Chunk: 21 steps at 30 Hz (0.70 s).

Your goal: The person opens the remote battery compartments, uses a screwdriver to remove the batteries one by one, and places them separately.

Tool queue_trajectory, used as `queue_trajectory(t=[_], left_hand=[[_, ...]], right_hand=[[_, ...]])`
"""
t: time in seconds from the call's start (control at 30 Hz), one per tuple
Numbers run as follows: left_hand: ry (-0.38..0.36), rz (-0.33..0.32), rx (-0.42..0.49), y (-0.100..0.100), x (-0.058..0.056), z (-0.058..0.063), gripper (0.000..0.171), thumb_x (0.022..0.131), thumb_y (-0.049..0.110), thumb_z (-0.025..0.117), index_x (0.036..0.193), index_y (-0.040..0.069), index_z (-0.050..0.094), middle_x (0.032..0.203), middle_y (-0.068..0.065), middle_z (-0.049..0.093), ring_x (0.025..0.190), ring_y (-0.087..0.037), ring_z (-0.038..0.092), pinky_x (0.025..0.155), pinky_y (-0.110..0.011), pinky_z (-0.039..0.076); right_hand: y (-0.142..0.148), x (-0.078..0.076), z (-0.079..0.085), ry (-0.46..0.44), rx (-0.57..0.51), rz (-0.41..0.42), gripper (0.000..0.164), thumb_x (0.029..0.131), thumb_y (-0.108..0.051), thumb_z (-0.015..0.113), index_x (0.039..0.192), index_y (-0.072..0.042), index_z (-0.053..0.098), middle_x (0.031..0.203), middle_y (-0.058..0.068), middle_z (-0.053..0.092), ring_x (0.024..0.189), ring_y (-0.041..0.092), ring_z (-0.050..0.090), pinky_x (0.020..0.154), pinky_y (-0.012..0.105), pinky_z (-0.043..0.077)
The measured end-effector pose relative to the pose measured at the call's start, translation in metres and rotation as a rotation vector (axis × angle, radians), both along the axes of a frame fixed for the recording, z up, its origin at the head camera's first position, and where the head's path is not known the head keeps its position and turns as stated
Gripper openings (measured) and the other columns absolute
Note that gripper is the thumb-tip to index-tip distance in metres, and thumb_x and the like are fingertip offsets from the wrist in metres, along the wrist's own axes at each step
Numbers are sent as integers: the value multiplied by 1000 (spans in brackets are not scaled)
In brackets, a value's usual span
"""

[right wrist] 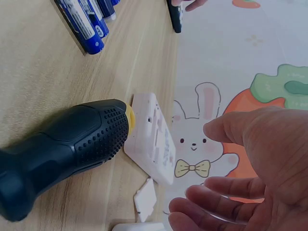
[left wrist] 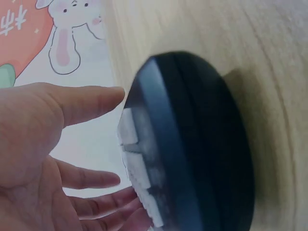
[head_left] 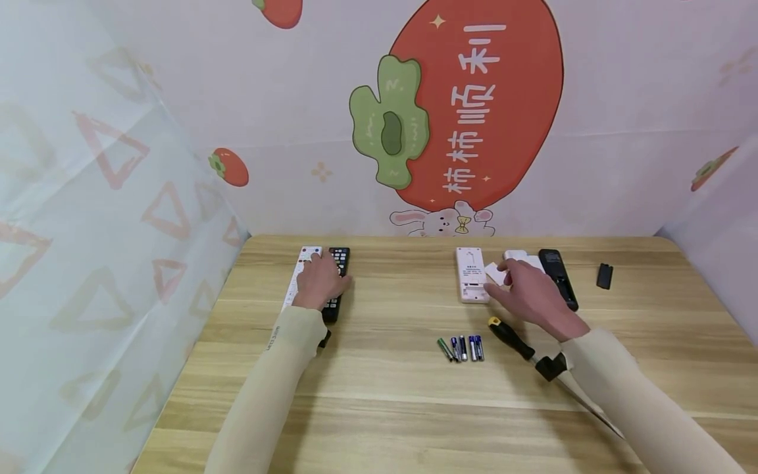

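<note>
My left hand (head_left: 322, 280) lies over a white remote control (head_left: 292, 288) and a black remote control (head_left: 333, 311) side by side at the left. In the left wrist view its thumb and fingers extend loosely to the button side of the black remote (left wrist: 202, 144). At the right, my right hand (head_left: 530, 289) hovers beside another white remote (head_left: 472, 266), back side up with its battery compartment uncovered. Its fingers are relaxed and hold nothing in the right wrist view. Near the fingertips lies a small white battery cover (head_left: 496, 274).
Several batteries (head_left: 463, 349) lie in front of the uncovered white remote. A screwdriver (head_left: 512, 338) with black-and-yellow handle lies partly beneath the right forearm. Past the right hand are a white object (head_left: 515, 254), a black remote (head_left: 553, 264) and a black cover (head_left: 604, 276).
</note>
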<state>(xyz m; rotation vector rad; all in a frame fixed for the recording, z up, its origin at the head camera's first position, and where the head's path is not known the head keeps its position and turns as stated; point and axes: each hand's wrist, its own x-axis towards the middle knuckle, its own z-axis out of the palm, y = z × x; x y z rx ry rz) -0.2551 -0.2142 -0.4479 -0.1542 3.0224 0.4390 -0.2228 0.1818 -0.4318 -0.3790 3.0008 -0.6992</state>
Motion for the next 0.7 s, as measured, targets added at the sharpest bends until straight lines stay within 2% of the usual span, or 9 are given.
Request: queue_trajectory(t=[0.1, 0.2, 0.3, 0.47, 0.57, 0.7], left_hand=[[-7, 15, 14, 2, -1, -3, 84, 90, 42, 70, 146, -12, 39, 126, -34, 52, 111, -48, 55, 82, -59, 53], [-16, 18, -10, 5, -1, -3, 84, 90, 43, 70, 144, -14, 41, 123, -33, 53, 107, -46, 57, 80, -58, 54], [-30, 19, -41, 7, -1, -3, 75, 90, 38, 67, 139, -15, 46, 119, -33, 54, 102, -45, 58, 77, -57, 54], [-38, 40, -29, 7, -2, -4, 58, 88, 24, 65, 129, -14, 52, 110, -29, 54, 92, -41, 57, 74, -53, 53], [-40, 50, -24, 8, -3, -4, 53, 89, 23, 66, 126, -13, 54, 107, -27, 54, 90, -39, 57, 74, -52, 53], [-29, 49, -19, 8, -3, -3, 47, 89, 21, 67, 119, -13, 58, 101, -25, 56, 83, -38, 58, 67, -50, 53]], right_hand=[[1, 6, 2, -14, 3, 1, 56, 95, -36, 68, 131, 6, 58, 97, 13, 63, 79, 24, 57, 67, 37, 48], [1, 11, 4, -20, 14, 2, 54, 95, -34, 69, 130, 6, 59, 97, 12, 63, 78, 23, 56, 65, 35, 48], [1, 16, 5, -18, 23, 6, 53, 95, -33, 69, 129, 6, 59, 96, 12, 63, 76, 22, 56, 64, 34, 48], [2, 19, 5, -11, 21, 17, 52, 94, -32, 70, 127, 7, 59, 94, 12, 63, 75, 21, 57, 63, 34, 48], [3, 21, 5, -10, 14, 22, 51, 94, -31, 70, 126, 7, 60, 93, 11, 62, 75, 21, 57, 63, 34, 48], [3, 23, 4, -16, 7, 20, 50, 94, -30, 70, 126, 6, 60, 94, 11, 62, 75, 21, 56, 63, 34, 48]])
